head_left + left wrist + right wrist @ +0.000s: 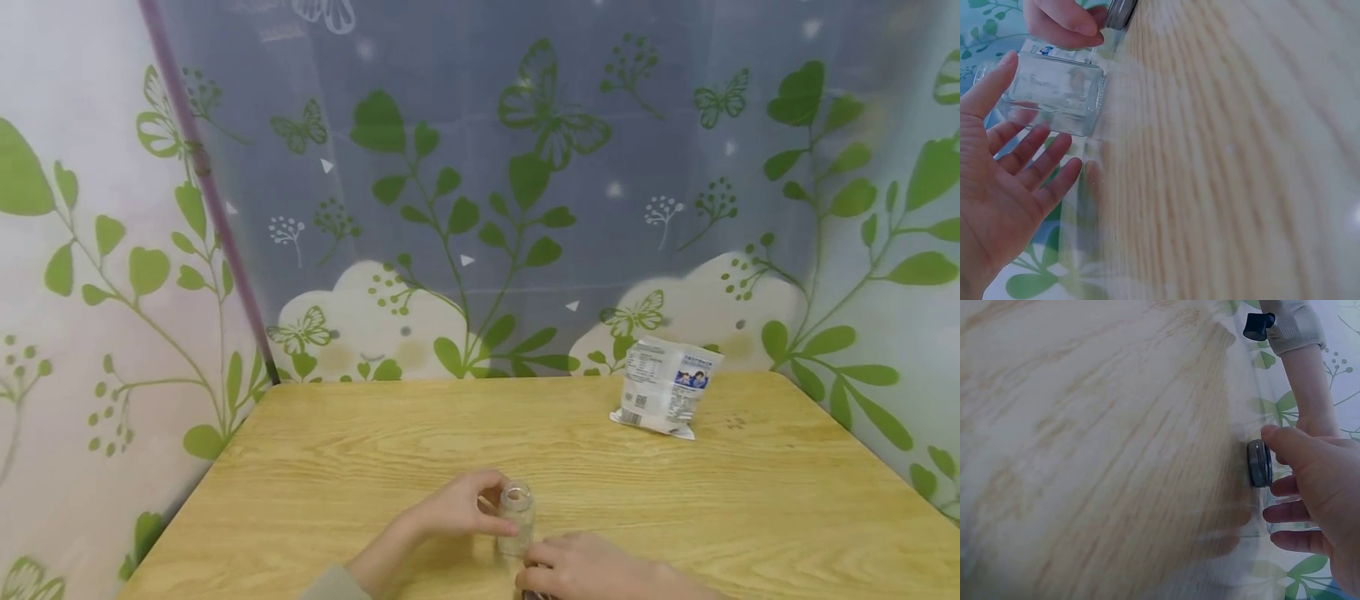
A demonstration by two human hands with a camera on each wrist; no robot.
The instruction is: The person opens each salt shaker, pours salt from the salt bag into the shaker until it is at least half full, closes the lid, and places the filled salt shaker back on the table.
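Jar finger-clasped upright by left hand, seemingly for steadiness; lid finger-pinched by right hand at jar's five o'clock.

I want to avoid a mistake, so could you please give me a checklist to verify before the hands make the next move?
1. Jar upright: ok, its mouth faces up, uncovered.
2. Left hand at the jar: ok, thumb and fingers are around it.
3. Firmness of that hold: cannot tell from these views.
4. Right hand has the lid: ok, held between thumb and fingers.
5. Lid over the mouth, if closing is perhaps next: not ok, it is low beside the jar.
6. Bag away from both hands: ok, it is farther back, to the right.
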